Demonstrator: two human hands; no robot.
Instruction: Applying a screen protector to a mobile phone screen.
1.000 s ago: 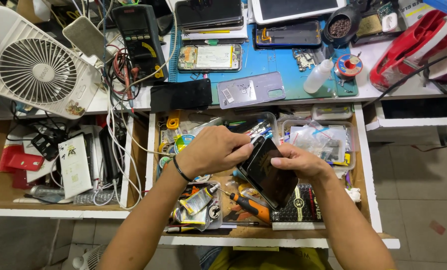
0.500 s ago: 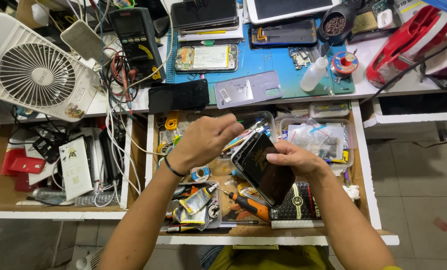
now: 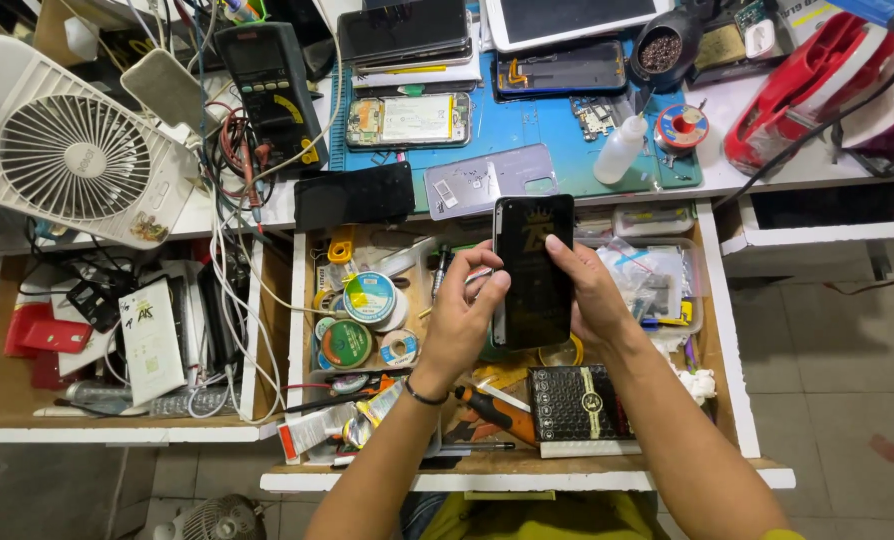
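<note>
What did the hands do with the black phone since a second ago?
The black phone was turned from tilted to upright. The left hand came off its top and now holds its left edge; the right hand went on holding the right side. The fan and open drawer stayed as they were.

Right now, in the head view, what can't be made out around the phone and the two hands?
- Phone: lower end and both long edges, covered by the left hand and right hand.
- Phone's far side: turned away from the camera.
- Open drawer contents beneath hands and phone: hidden by them.
- Tablet: cut off by the top edge.
- Circuit board parts: too small.
</note>
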